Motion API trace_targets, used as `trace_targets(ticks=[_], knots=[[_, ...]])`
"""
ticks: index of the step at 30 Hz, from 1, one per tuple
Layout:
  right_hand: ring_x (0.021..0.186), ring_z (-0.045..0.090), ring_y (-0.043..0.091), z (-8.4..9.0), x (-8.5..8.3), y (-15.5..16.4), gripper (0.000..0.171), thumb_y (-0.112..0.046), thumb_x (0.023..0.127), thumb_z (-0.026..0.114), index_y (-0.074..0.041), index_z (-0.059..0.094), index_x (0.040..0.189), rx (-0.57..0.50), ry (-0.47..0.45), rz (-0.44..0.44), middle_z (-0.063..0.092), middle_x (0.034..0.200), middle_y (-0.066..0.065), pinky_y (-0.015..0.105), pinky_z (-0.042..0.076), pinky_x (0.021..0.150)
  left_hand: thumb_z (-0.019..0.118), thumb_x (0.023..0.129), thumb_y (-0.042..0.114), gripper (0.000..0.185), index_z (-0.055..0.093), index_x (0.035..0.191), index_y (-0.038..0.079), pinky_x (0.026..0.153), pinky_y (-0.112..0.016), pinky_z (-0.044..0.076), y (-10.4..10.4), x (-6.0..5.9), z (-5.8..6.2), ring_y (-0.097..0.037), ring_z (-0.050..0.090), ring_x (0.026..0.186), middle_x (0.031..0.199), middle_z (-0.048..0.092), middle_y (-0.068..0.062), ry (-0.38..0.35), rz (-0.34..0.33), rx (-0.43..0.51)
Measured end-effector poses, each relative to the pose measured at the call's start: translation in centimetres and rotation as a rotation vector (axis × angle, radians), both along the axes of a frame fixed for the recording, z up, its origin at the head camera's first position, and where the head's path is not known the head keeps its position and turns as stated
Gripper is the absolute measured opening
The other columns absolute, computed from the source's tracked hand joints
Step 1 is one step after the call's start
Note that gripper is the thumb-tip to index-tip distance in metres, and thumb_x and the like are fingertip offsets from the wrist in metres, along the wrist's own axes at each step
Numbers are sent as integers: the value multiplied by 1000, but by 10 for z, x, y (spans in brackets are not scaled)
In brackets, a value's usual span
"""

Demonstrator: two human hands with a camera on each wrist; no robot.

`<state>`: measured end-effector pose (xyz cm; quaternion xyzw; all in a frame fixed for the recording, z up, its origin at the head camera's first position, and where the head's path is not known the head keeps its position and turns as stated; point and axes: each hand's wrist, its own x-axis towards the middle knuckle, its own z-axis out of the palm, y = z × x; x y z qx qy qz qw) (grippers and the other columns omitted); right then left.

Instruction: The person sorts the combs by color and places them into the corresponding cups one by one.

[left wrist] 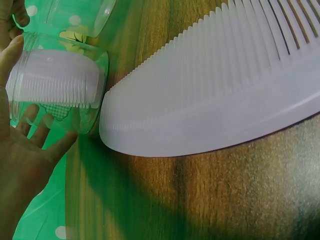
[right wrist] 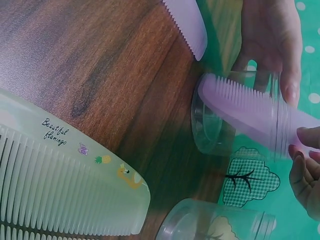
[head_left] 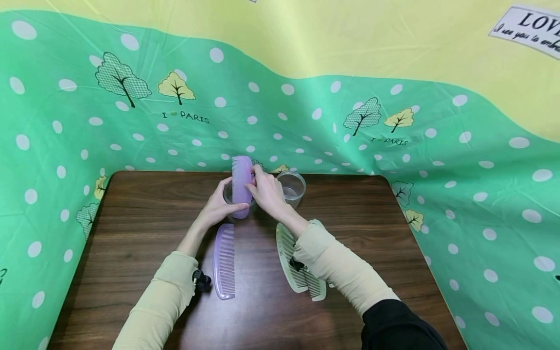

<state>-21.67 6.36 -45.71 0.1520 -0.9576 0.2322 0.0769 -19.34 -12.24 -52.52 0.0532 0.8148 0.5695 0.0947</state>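
A purple comb (head_left: 241, 182) stands partly inside a clear plastic jar (right wrist: 200, 132), its lower end at the jar's bottom. My right hand (head_left: 268, 192) pinches the comb's upper part between thumb and fingers, just above the rim. Around the jar's side my left hand (head_left: 218, 206) is curled, the thumb near the rim and fingers showing through the clear wall in the left wrist view. Another purple comb (head_left: 218, 262) lies on the table nearer to me, below the left hand. Beside my right hand stands a second clear jar (head_left: 294, 184).
Pale green combs (head_left: 288, 257) lie on the brown wooden table (head_left: 144, 223), partly under my right forearm; one bears the words "Beautiful flamingo". A green and yellow patterned cloth (head_left: 280, 102) hangs behind the table's far edge.
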Motion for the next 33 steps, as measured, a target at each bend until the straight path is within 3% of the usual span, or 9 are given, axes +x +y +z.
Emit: trace_targets(ticks=[10, 18, 33], knots=[[86, 74, 21, 0, -2, 3, 34, -25, 96, 72, -17, 64, 129, -37, -20, -46, 76, 97, -4, 43, 59, 73, 88, 78, 48, 103, 28, 160, 28, 124, -59, 27, -1, -5, -2, -32, 32, 153, 167, 32, -7, 7, -8, 7], [80, 72, 17, 3, -1, 2, 37, -22, 97, 70, -19, 66, 133, -64, 8, -64, 76, 95, -6, 41, 58, 69, 87, 79, 47, 104, 25, 161, 28, 124, -59, 26, -2, -8, -3, -32, 30, 154, 168, 30, -8, 5, -20, 10], [76, 64, 8, 7, 25, 1, 37, -25, 95, 72, -18, 63, 130, -79, 77, 20, 70, 96, -4, 34, 54, 64, 88, 80, 44, 103, 26, 160, 29, 123, -58, 29, -3, -8, -6, -32, 31, 153, 167, 31, -8, 19, -13, 7]])
